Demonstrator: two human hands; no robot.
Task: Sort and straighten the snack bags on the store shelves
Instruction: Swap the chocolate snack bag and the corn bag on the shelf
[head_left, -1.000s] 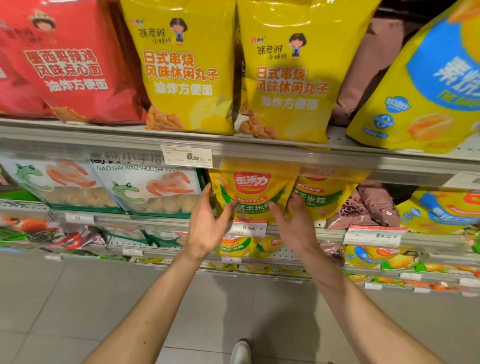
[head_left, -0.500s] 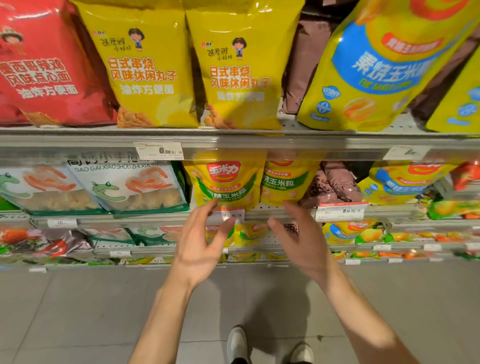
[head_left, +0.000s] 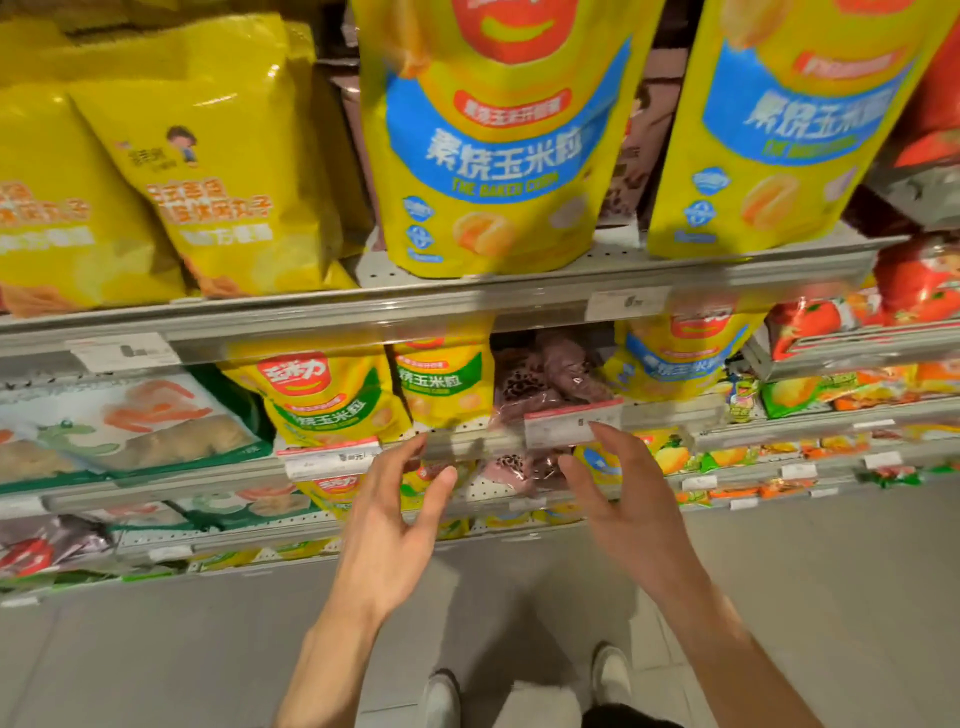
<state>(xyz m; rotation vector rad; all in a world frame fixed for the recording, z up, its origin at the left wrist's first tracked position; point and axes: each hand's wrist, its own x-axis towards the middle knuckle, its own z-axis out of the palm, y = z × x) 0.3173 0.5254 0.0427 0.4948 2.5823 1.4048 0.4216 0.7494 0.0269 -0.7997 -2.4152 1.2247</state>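
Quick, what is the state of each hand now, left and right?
Left hand: open, fingers spread, holding nothing.
Right hand: open, fingers relaxed, holding nothing.

Blurred price tags (head_left: 628, 302), unreadable.

Two bare hands, left (head_left: 387, 525) and right (head_left: 631, 512), before the store shelves. Top shelf: two big yellow-and-blue corn bags (head_left: 493, 140), two yellow noodle-snack bags (head_left: 218, 182). Next shelf down: two yellow-and-green corn bags (head_left: 327, 395). Two white shoes (head_left: 441, 699) on the floor.
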